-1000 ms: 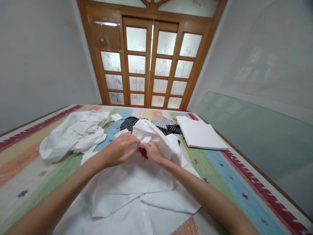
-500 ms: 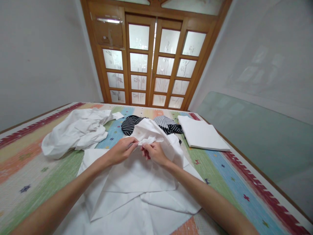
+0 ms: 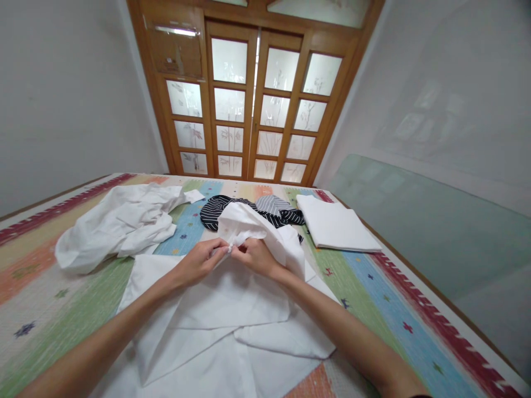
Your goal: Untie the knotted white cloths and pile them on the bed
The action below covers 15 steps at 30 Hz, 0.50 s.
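Note:
A white shirt (image 3: 232, 301) lies spread in front of me, with its upper part lifted and bunched between my hands. My left hand (image 3: 204, 258) is closed, pinching the gathered edge of the cloth between thumb and fingers. Right beside it, my right hand (image 3: 255, 256) pinches the same edge, and the two sets of fingertips almost meet. A raised, collar-like flap of the shirt stands just beyond the fingers. Any small fastener at the pinch is too small to make out.
Crumpled white cloth (image 3: 120, 221) lies to the left. Behind the shirt is a black-and-white striped cloth (image 3: 213, 213); a folded white cloth (image 3: 340, 224) sits at the right. All rest on a colourful patterned cover (image 3: 373, 301). Wooden glazed doors (image 3: 253, 105) stand beyond.
Both hands have drawn closer together, and my fingertips have tightened on the shirt's edge, bunching it. The view has shifted slightly to the right.

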### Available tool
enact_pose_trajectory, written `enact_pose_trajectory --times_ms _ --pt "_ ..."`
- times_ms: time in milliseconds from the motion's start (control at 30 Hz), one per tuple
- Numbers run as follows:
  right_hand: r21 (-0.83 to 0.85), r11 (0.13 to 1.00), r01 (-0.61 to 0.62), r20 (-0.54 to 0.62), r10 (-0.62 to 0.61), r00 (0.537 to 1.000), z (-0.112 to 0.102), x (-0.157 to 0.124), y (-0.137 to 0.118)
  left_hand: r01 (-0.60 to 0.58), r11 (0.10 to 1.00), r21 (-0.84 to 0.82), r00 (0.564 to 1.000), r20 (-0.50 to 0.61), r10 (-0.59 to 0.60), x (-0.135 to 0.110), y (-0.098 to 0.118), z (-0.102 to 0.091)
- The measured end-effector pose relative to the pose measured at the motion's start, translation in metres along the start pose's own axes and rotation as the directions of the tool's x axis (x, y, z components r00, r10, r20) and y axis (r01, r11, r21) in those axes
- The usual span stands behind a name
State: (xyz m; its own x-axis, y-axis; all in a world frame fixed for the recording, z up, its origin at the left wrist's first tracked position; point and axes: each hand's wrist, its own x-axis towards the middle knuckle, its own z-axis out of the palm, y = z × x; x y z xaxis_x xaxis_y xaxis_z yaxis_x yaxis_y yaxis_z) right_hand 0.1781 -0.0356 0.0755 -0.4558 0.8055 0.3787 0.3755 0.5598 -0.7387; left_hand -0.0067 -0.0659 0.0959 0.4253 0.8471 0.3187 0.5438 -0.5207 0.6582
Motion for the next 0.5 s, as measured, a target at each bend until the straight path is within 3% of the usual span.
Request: enact_pose_trajectory --times_ms 167,367,500 --pt "-0.141 0.989 0.051 0.086 -0.039 0.996 -0.01 0.003 -0.005 0.02 0.998 -0.066 1.0 0.015 -0.019 -0.002 -0.002 0.002" --pt "-0.301 0.894 0.332 0.168 -0.293 0.941 -0.026 0.004 -0.009 0.037 0.99 -0.138 0.999 0.035 -0.033 -0.002 0.002 0.002" --pt "-0.276 0.914 0.298 0.215 -0.243 0.946 -0.029 0.004 -0.009 0.061 0.983 -0.175 0.998 -0.004 -0.063 -0.003 0.004 0.003"
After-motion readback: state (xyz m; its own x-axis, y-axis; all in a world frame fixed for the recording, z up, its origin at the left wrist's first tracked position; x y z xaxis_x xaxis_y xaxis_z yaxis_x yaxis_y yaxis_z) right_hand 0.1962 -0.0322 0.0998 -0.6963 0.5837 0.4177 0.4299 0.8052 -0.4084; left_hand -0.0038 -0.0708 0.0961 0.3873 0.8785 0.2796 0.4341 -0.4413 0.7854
